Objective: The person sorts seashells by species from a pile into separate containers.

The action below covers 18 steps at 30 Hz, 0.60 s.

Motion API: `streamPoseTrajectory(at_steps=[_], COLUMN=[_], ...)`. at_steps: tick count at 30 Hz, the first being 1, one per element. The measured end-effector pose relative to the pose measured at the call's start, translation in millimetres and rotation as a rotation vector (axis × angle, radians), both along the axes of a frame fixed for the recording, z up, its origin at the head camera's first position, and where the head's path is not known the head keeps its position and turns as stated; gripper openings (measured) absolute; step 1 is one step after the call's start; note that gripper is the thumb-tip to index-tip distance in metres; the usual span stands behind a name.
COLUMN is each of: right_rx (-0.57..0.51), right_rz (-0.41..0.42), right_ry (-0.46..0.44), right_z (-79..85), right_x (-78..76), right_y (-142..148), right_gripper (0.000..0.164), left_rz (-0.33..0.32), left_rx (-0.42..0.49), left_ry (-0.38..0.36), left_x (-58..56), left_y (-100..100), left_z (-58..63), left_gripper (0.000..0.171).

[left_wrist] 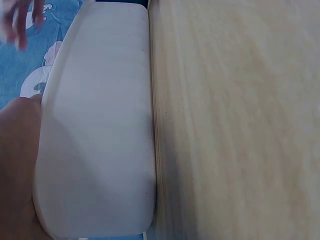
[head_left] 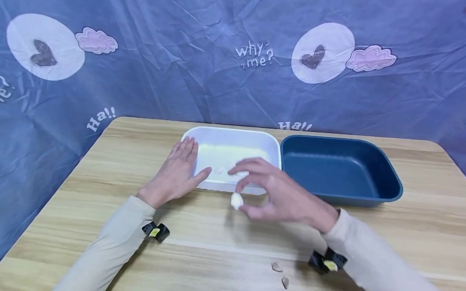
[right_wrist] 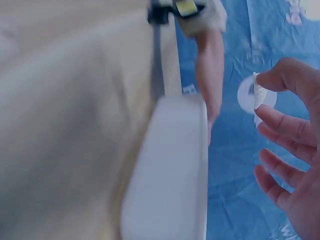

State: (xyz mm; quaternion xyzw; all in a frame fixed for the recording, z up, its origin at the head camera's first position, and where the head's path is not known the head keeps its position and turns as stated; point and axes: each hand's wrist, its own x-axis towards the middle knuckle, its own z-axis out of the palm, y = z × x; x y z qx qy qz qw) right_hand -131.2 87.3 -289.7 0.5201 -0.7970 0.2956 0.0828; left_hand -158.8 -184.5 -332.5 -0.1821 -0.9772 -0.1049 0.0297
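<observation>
Between the thumb and index finger of my right hand point(head_left: 280, 195), a small white seashell point(head_left: 236, 201) is pinched, held in front of the white tray's near side. The right wrist view shows the shell point(right_wrist: 260, 95) edge-on, with the other fingers spread apart. My left hand point(head_left: 177, 171) rests on the left end of the white tray point(head_left: 230, 187), its fingers straight and lying along the rim. One or more pale shells point(head_left: 220, 169) lie inside that tray, partly hard to make out against the white.
A dark blue tray point(head_left: 392, 191) stands right beside the white one. Several small shells point(head_left: 285, 282) lie in a line near the table's front. Behind the wooden table point(head_left: 92, 226) hangs a blue printed cloth point(head_left: 205, 72).
</observation>
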Motion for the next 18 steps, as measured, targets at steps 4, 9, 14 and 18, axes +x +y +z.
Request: streamPoseTrajectory(at_steps=[4,9,14,18], right_rx=[0.014,0.034,0.102,0.19], right_rz=[-0.058,-0.144,-0.277,-0.368], right_ry=[-0.041,-0.109,-0.18,-0.215], right_z=[5.1,-2.4,-13.5,-21.3], right_x=[-31.5,-60.2,-84.2,-100.7], right_y=[-14.6,-29.5,-40.0,-49.6], right_gripper=[0.015,0.014,0.014,0.017], left_rz=[0.003,0.006,-0.001,0.006], left_rx=[-0.007,-0.016,-0.011,-0.019], left_ry=[0.002,0.004,0.001,0.012], left_x=[-1.4,-1.7,-0.6,-0.2], left_y=[0.2,1.1,2.4,1.7], left_z=[0.6,1.2,0.3,0.0], left_gripper=[0.083,0.084,0.084,0.083])
